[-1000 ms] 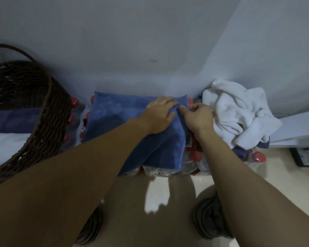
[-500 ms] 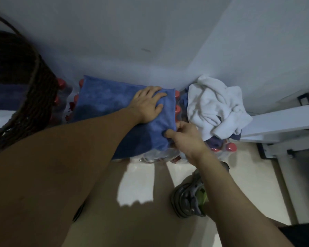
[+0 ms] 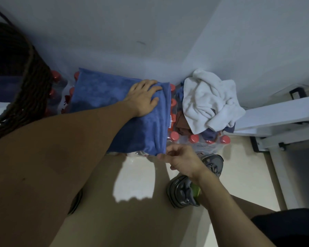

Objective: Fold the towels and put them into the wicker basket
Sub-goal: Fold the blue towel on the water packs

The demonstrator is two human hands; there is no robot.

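A folded blue towel (image 3: 103, 93) lies on packs of red-capped bottles against the wall. My left hand (image 3: 144, 98) presses flat on its far right part, fingers spread. My right hand (image 3: 178, 158) pinches the towel's near right corner, which hangs over the front of the packs. A crumpled white towel (image 3: 209, 98) sits in a heap to the right, with darker cloth under it. The dark wicker basket (image 3: 30, 82) stands at the far left; a blue and a white towel show inside it.
Shrink-wrapped bottle packs (image 3: 194, 139) with red caps carry both towels. A white frame (image 3: 275, 114) juts out at the right. My shoes (image 3: 182, 195) stand on the pale floor below. Grey walls meet in a corner behind.
My right hand slid from the towel's far right corner down its right edge to the near corner. The left hand stayed pressed on the towel. The camera view shifted to the right.
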